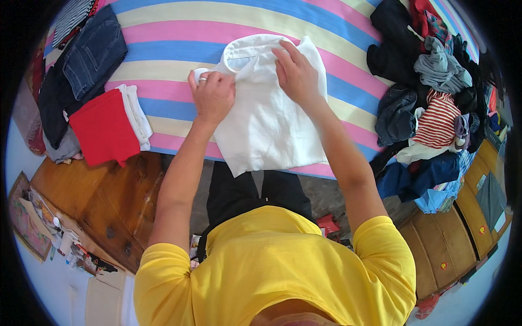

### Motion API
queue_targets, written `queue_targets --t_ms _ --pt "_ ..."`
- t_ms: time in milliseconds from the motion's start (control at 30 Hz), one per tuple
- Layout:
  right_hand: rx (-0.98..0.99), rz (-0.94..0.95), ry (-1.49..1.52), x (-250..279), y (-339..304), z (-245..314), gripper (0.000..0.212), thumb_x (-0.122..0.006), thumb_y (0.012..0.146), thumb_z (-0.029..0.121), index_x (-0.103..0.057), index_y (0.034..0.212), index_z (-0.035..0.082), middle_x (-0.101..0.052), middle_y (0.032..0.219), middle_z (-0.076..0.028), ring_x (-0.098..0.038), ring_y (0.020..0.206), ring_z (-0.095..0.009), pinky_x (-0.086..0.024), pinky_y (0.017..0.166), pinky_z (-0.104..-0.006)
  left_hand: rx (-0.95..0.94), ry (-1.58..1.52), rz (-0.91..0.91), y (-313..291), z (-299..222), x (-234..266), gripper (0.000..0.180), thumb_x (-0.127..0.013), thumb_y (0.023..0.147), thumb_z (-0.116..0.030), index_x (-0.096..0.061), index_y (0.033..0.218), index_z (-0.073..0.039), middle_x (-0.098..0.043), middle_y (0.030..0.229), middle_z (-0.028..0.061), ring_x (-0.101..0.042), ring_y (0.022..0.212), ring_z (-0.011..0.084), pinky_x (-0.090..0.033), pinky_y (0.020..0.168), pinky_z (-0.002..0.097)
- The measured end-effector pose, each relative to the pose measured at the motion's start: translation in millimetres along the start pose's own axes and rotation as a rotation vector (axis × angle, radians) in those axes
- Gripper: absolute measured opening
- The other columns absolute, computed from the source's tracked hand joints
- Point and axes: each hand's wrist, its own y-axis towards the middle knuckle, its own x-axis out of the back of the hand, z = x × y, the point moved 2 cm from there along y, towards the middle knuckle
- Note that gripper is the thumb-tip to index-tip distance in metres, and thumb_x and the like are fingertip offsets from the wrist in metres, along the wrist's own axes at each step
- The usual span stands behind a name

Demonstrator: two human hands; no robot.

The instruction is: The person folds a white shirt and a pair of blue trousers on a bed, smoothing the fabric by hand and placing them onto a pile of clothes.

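A white shirt [266,125] lies partly folded in front of me, its round collar [237,53] at the far end. My left hand [213,96], with a ring on one finger, is closed on the shirt's left edge; a bit of white cloth shows past its fingers. Over the right part of the shirt, beside the collar, is my right hand [296,73]. Its fingers are bent but apart, with no cloth visibly gripped between them. The shirt's near edge reaches the front edge of the striped bedspread [179,51].
Folded red cloth [103,127] and folded white cloth [136,117] lie at the left, by dark jeans [95,57]. A loose heap of clothes, with a red-striped garment [436,119], covers the right side. Wooden cabinets [103,201] stand below the bed edge.
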Motion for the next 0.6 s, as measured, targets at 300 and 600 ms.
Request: queue_targets --t_ms 300,600 --pt "-0.196 0.724 -0.338 3.9 30.9 -0.9 0.025 -0.06 0.083 0.031 -0.063 0.1 0.013 -0.061 0.101 -0.004 -0.062 0.083 -0.023 -0.05 0.066 -0.0357 -0.489 -0.111 -0.038 -28.8 -12.1 -1.2 0.023 -0.073 0.069 -0.029 -0.06 0.074 -0.01 -0.059 0.088 0.0023 -0.057 0.081 0.0209 -0.038 0.087 0.0436" --pt "-0.059 0.722 -0.134 15.9 6.7 -11.5 0.026 -0.066 0.075 0.021 -0.061 0.099 0.013 -0.057 0.101 -0.01 -0.063 0.079 -0.025 -0.05 0.066 -0.0377 -0.41 -0.119 0.027 -31.1 11.7 -11.9 0.017 -0.067 0.068 -0.013 -0.057 0.08 -0.01 -0.056 0.077 0.0048 -0.057 0.076 0.0262 -0.038 0.08 0.0393"
